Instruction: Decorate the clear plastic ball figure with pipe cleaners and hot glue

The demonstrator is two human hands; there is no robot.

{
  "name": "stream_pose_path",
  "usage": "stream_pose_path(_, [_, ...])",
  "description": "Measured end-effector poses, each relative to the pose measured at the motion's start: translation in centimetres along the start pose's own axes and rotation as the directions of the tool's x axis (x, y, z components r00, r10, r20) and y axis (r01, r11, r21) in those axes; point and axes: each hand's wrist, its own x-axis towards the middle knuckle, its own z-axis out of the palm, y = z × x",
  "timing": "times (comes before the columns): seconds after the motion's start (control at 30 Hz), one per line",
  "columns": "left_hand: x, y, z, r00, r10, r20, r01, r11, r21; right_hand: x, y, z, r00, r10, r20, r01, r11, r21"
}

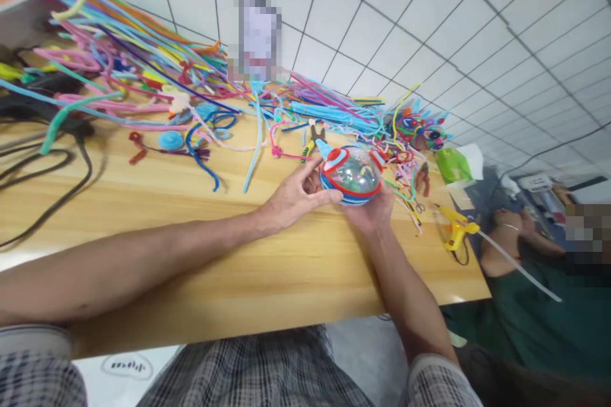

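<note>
Between my two hands, above the wooden table, is a clear plastic ball banded with red and blue pipe cleaners. Red-and-white eye shapes and a light blue cone stick up from its rim. My left hand grips its left side, thumb along the lower edge. From below and the right, my right hand supports it; most of those fingers are hidden behind the ball. Just past it lie pliers with green-yellow handles. Loose pipe cleaners lie behind it.
A yellow glue gun with a long glue stick rests at the table's right edge. Red-handled pliers and a finished-looking pipe-cleaner figure are nearby. Black cables curl at the left. Another person sits at the right.
</note>
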Motion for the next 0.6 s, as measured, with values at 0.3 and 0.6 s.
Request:
stream_pose_path(0.3, [0.12,0.41,-0.06,0.996,-0.043,0.077,0.049,0.995,-0.083,-0.20,0.26,-0.83,1.000,0.012,-0.014,-0.012,1.000,0.000])
stream_pose_path(0.6, [0.34,0.16,-0.29,0.994,-0.035,0.105,0.047,0.992,-0.113,-0.25,0.00,-0.17,0.999,0.021,-0.037,-0.022,0.999,-0.040])
